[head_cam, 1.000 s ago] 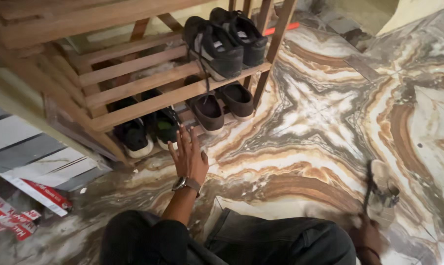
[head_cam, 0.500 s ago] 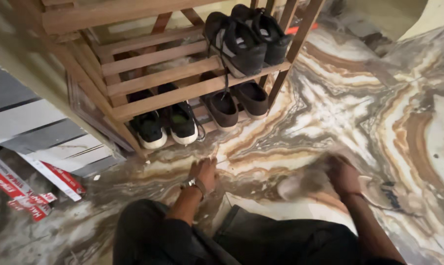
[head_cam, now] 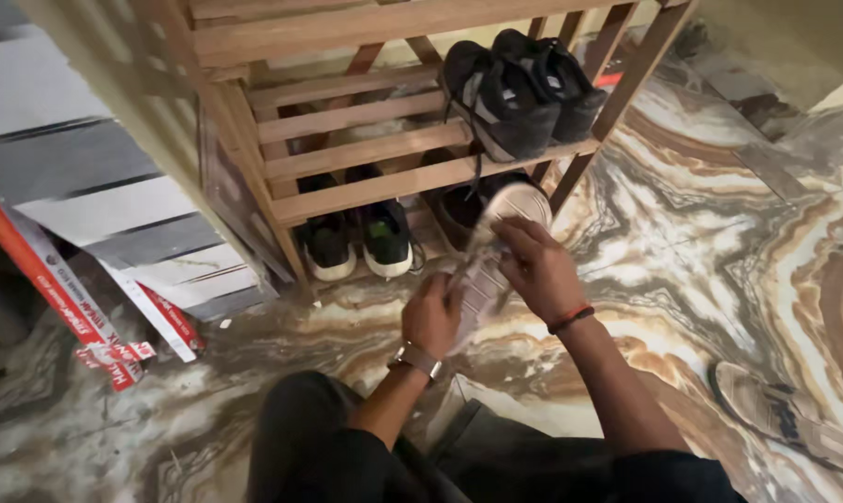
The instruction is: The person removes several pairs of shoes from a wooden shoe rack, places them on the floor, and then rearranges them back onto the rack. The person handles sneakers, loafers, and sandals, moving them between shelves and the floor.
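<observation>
Both hands hold one light-coloured shoe in front of a wooden slatted shoe rack. My left hand, with a wristwatch, grips its lower end. My right hand, with a red band on the wrist, holds it from the right side, near the pale sole that points up toward the rack. A pair of black sneakers sits on the middle shelf. Black shoes with white soles and dark brown shoes stand on the bottom shelf, the brown ones partly hidden by the held shoe.
The floor is swirled brown and white marble. Another shoe lies on it at the lower right. Red and white flat boards lean at the left near a striped wall. My dark trousers fill the bottom.
My right hand brought the light shoe from the floor at the right up in front of the rack. My left hand rose off the floor and took hold of it too.
</observation>
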